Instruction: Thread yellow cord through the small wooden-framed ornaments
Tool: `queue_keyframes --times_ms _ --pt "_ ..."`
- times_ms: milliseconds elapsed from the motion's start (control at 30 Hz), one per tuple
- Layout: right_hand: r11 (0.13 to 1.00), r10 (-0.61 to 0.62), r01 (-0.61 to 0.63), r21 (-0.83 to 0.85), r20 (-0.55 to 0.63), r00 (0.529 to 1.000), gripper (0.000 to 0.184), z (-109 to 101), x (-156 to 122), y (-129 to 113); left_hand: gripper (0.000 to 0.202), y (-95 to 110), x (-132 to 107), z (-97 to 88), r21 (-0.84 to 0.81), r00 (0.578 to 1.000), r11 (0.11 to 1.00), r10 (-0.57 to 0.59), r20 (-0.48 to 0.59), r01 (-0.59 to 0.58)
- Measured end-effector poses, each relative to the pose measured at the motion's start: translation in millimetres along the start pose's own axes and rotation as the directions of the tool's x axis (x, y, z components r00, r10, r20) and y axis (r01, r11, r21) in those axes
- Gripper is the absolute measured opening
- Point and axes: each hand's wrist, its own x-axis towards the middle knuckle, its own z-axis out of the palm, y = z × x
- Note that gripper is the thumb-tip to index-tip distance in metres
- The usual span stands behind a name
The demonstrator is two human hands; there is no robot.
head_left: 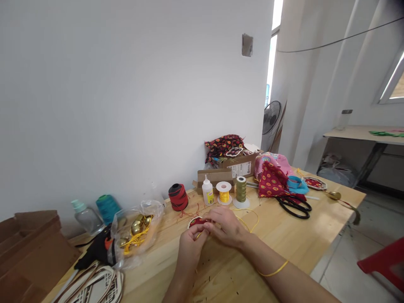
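Observation:
Both my hands meet over the wooden table (315, 235) on a small red patterned fabric piece (198, 221). My left hand (190, 246) is closed, pinching its near edge. My right hand (227, 227) is curled over its right side, fingers closed on it. A thin yellow cord (251, 219) loops from under my right hand toward a yellow spool (224, 192). A yellow band sits on my right wrist.
Behind the hands stand a red-black thread cone (178, 197), a glue bottle (207, 190) and an olive spool (241, 190). Black scissors (295, 205) and red fabric (272, 180) lie to the right. A plastic bag of gold bells (136, 233), a glue gun (96, 251) and cardboard boxes (30, 252) sit left.

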Motion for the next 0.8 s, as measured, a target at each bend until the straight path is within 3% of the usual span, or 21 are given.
queue_keyframes --times_ms 100,233,633,800 --pt "0.998 0.034 -0.036 0.048 0.039 0.999 0.018 6.9 -1.5 4.1 0.019 0.7 -0.6 -0.3 -0.065 0.997 0.995 -0.072 -0.002 0.071" --pt "0.992 0.109 -0.107 0.059 -0.032 0.993 0.020 11.0 -4.4 13.1 0.021 1.8 -2.2 0.1 -0.122 0.987 0.982 -0.151 -0.053 0.143" --pt "0.991 0.135 -0.131 0.038 -0.123 0.983 0.023 14.1 -5.9 16.5 0.028 -16.3 9.4 -4.5 -0.152 0.985 0.977 -0.161 -0.065 0.149" --pt "0.991 0.129 -0.125 0.037 -0.132 0.983 0.022 15.4 -6.3 16.3 0.027 -7.8 7.1 -2.9 -0.167 0.982 0.974 -0.169 -0.078 0.154"
